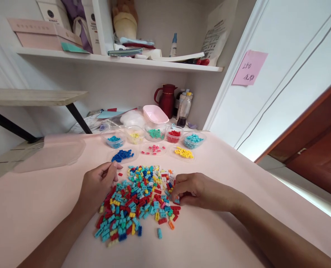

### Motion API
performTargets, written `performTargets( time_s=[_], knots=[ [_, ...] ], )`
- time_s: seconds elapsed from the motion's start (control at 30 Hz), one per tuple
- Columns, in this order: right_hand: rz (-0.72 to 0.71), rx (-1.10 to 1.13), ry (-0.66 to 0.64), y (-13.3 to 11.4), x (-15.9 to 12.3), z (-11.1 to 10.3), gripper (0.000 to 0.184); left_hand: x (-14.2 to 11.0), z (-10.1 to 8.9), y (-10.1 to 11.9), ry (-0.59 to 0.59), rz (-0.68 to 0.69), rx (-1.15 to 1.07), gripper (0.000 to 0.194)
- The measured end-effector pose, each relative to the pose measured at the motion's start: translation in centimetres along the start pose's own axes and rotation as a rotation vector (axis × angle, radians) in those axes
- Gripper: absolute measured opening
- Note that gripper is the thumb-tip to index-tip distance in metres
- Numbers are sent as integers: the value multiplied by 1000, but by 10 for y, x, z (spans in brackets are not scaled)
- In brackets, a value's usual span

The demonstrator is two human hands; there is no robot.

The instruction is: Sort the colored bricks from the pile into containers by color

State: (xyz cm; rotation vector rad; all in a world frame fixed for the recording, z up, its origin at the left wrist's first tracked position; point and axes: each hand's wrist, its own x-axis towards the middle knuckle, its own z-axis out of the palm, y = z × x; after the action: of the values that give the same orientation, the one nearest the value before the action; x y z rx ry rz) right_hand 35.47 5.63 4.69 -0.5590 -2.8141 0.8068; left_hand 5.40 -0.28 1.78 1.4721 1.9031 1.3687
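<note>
Multicoloured toy bricks (137, 201) heaped on pink-covered table (204, 238). Right hand (189, 189) at heap's right edge, fingers curled down; grip hidden. Left hand (102, 182) beside heap's upper left, thumb and index finger nearly together; cannot tell if brick held. Colour-sorted bricks in small clear containers (192, 140) beyond.

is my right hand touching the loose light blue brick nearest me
Apart: the head view shows bare table all around the brick, with the right hand well beyond it.

Left hand (102, 182) and right hand (189, 190) lowered, fingers curled, forearms angled inward.
</note>
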Motion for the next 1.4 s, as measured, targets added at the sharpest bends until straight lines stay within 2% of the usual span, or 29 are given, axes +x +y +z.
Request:
performTargets(
  time_s=[0.17,0.33,0.43,0.63,0.83,1.07,1.17,1.3,1.4],
  knots=[
    [35,62,47,-2,3,-1,21,1,0,1,1,-3,-10,39],
    [183,261,171,1,5,-4,12,2,0,-2,-11,-16,-20,41],
    [238,420,210,7,5,-5,15,2,-1,-4,-11,-6,-24,43],
    [205,800,245,12,6,-3,30,4,-1,-8,-12,-27,-55,44],
    [209,930,318,13,6,-4,30,5,-2,-8,-24,-36,-72,46],
    [178,982,381,18,7,-7,31,5,-2,-9,-32,-69,-85,50],
    [220,854,351,23,8,-4,28,6,-2,-10,-31,-76,-90,52],
    [276,664,215,32,9,3,20,9,-3,-12,-27,-102,-85,56],
    [292,629,269,38,10,4,18,12,-5,-15,-2,-94,-58,56]
  ],
)
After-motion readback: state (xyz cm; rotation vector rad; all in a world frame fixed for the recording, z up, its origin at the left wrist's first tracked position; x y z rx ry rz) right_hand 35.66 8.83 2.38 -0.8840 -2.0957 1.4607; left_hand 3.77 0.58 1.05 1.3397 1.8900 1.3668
